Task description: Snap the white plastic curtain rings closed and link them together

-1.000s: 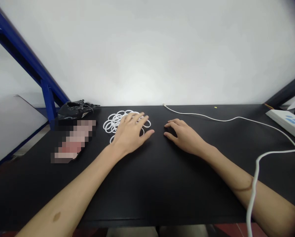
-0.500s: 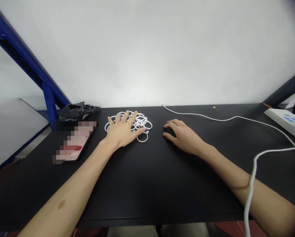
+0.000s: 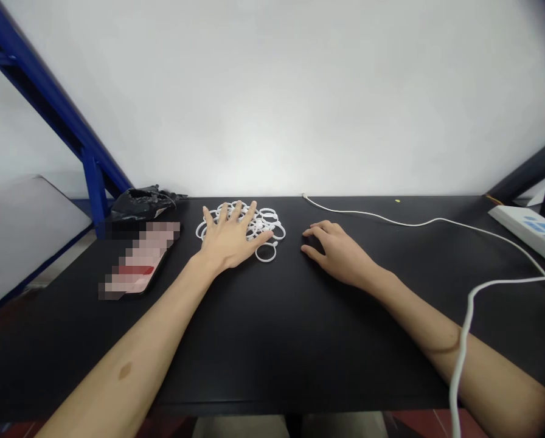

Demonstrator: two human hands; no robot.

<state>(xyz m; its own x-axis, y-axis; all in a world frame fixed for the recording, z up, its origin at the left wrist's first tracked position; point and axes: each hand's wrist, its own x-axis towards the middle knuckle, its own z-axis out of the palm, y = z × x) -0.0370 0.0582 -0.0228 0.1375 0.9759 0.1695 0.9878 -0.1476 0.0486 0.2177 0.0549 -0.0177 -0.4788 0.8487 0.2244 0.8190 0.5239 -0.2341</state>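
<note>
Spread flat with its fingers apart, my left hand (image 3: 230,238) lies over a heap of white rings (image 3: 269,224), each with a small knob, perhaps curtain rings. The palm hides part of the heap. One loose white ring (image 3: 266,252) lies just below the thumb, at the near edge of the heap. On the bare black tabletop (image 3: 263,340) to the right rests my right hand (image 3: 339,249), its fingers loosely bent and thumb apart. Nothing shows in it. A gap separates it from the rings.
A phone-like flat object (image 3: 145,258), partly pixelated, lies left of the rings. Behind it sits a crumpled black plastic bag (image 3: 140,202). A white cable (image 3: 382,214) runs along the back right, and its thicker part (image 3: 466,322) crosses my right forearm. A white box (image 3: 530,231) stands far right.
The view has shifted slightly. My left hand remains spread over the rings, its fingers a little wider apart. My right hand stays in the same place.
</note>
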